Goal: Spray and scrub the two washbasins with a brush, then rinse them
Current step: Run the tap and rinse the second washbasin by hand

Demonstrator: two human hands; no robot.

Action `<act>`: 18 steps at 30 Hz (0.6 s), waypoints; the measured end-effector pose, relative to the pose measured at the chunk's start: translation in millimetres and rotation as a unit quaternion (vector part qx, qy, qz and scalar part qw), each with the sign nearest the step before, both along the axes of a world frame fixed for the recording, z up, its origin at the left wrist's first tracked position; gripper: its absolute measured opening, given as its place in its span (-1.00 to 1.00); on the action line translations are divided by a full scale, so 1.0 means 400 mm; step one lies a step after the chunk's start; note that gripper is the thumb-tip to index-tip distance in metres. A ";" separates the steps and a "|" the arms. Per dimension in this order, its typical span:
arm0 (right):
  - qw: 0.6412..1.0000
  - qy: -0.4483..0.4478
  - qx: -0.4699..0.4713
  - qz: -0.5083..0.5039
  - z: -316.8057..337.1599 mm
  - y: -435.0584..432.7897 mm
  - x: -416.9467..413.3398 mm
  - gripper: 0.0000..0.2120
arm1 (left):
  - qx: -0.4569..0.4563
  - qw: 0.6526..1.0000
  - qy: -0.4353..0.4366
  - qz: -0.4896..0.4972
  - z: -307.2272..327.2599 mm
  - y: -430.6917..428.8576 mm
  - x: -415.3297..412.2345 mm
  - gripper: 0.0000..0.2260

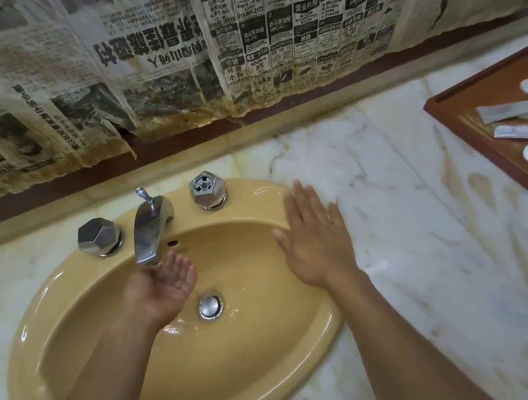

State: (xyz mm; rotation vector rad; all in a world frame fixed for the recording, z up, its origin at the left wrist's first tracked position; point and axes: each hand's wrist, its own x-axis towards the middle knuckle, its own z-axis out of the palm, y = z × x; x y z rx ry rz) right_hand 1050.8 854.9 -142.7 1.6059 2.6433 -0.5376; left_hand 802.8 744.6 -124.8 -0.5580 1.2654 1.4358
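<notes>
Marble counter (424, 225), tray (497, 81), left grip (166, 284) cupped empty under tap (148, 233), right grip (313, 238) flat on washbasin (246, 370)

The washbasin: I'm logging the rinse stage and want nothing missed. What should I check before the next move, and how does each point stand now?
1. Left hand cupped, palm up, under the spout: ok.
2. Water flowing from the spout: cannot tell; only a wet sheen shows near the drain stopper.
3. Right hand free, lying flat on the washbasin rim, fingers straight: ok.
4. Drain stopper raised so water can leave: cannot tell.
5. Brush and spray bottle to hand: not ok, neither is in view.
6. Tray of sachets apart from the washbasin on the counter: ok.
</notes>
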 end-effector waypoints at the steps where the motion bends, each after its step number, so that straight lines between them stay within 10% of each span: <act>1: 1.000 0.001 -0.002 -0.027 -0.001 -0.036 0.025 -0.31 | 0.003 1.000 0.004 -0.005 -0.002 0.002 -0.007 -0.70; 12: 0.984 0.084 -0.097 -0.122 0.013 0.092 0.016 -0.31 | 0.006 1.000 -0.003 -0.012 0.008 0.044 -0.006 -0.78; 18: 0.848 0.406 -0.098 -0.328 0.028 -0.034 0.090 -0.54 | -0.040 0.998 -0.038 -0.018 -0.009 0.063 0.040 -0.70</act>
